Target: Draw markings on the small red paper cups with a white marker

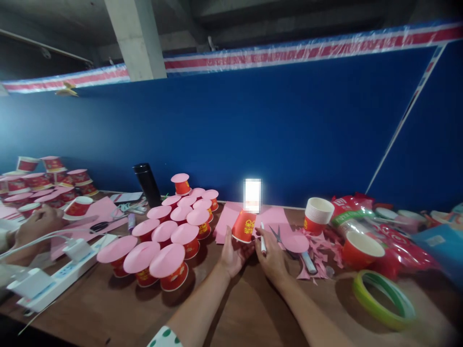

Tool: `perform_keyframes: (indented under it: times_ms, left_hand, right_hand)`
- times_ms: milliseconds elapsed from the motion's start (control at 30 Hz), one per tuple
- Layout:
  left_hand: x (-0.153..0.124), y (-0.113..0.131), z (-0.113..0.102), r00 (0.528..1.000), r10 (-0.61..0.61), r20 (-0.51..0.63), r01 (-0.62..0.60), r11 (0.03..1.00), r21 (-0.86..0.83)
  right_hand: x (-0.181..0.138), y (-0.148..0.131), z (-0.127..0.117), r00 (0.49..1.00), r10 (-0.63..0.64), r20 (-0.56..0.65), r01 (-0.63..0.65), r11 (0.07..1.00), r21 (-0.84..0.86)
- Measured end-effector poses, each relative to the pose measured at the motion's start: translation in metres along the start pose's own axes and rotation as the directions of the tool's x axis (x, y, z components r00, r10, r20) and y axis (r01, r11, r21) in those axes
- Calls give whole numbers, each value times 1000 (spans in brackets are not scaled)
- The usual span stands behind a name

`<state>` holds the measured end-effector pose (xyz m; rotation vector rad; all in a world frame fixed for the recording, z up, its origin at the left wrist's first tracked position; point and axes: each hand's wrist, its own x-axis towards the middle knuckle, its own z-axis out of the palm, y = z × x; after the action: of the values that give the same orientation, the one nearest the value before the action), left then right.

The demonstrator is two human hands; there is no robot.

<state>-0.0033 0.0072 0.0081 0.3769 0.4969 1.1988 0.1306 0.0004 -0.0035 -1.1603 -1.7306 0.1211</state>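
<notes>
Your left hand [233, 260] is gripping a red cup [243, 226] with yellow characters, its fingers along the left side and underneath. The cup is tilted, held above the tabletop [126, 320] in front of you. Your right hand [274, 255] is closed around a slim white pen-like stick [263, 242], just beside the cup. Beyond your hands lies a pink sheet [224, 226]; scissors [276, 234] and a pink disc [295, 242] are near your right hand, with pink scraps [334, 248] farther right. There you also have a stack of cups [317, 217] and a green tape roll [384, 300]. To your left stand rows of cups topped with pink discs [167, 262], then a power strip [65, 282] and another person's hand [38, 230].
</notes>
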Motion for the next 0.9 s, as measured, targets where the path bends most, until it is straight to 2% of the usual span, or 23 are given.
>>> perform_keyframes:
  times_ms: [267, 400, 567, 633, 900]
  left_hand:
    - [2, -4, -2, 997, 44, 66, -47, 998, 45]
    - [1, -5, -1, 995, 19, 102, -28, 996, 83]
    - [-1, -7, 0, 994, 5, 112, -18, 993, 115]
    - [0, -9, -1, 994, 4, 111, -17, 993, 117]
    - [-3, -12, 1, 987, -5, 159, -27, 980, 197]
  right_hand:
    - [-3, -2, 0, 997, -12, 72, 8, 998, 55]
    - [-2, -3, 1, 992, 75, 99, -90, 983, 158]
    - [2, -1, -3, 958, 274, 81, -286, 901, 327]
    - [3, 1, -4, 955, 291, 56, -291, 887, 357]
    - [1, 6, 0, 944, 319, 84, -318, 812, 490]
